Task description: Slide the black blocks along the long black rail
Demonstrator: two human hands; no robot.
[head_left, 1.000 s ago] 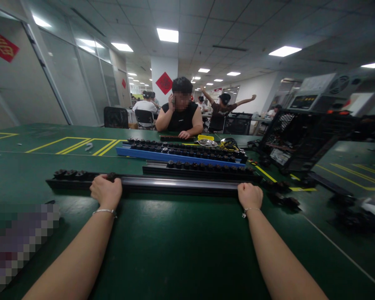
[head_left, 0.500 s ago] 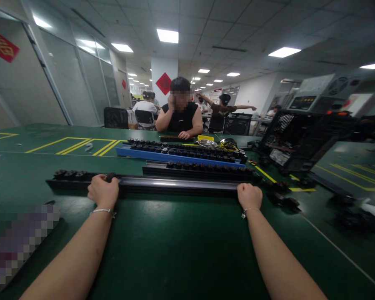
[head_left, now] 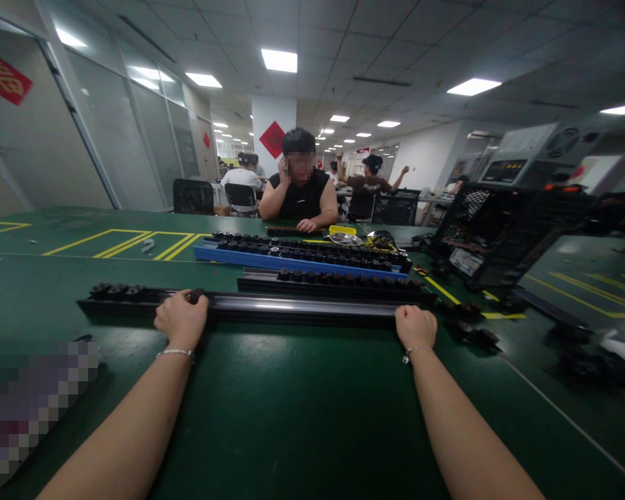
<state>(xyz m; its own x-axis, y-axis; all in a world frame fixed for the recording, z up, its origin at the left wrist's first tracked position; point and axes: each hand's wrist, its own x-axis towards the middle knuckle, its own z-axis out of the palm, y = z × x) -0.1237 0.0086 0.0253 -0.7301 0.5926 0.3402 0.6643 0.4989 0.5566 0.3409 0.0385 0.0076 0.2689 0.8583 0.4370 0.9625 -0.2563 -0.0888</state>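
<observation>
A long black rail (head_left: 302, 310) with a shiny metal strip along its top lies crosswise on the green table. My left hand (head_left: 180, 321) is closed around a small black round part (head_left: 196, 296) on the rail, left of its middle; the fingers partly hide it. Further left, several similar black round parts (head_left: 117, 292) sit in a row on the same rail. At the rail's right end my right hand (head_left: 417, 328) is closed in a fist on it, covering the grip.
Behind the rail lie a shorter black rail (head_left: 338, 282) and a blue rail (head_left: 292, 262), both bearing black round parts. A black computer case (head_left: 487, 232) stands at right, near loose black parts (head_left: 471, 333). Across the table sits a person (head_left: 299, 191). A blurred-out flat object (head_left: 36, 410) lies lower left.
My left hand has moved a short way right along the rail, together with the black round part. My right hand has stayed at the rail's right end.
</observation>
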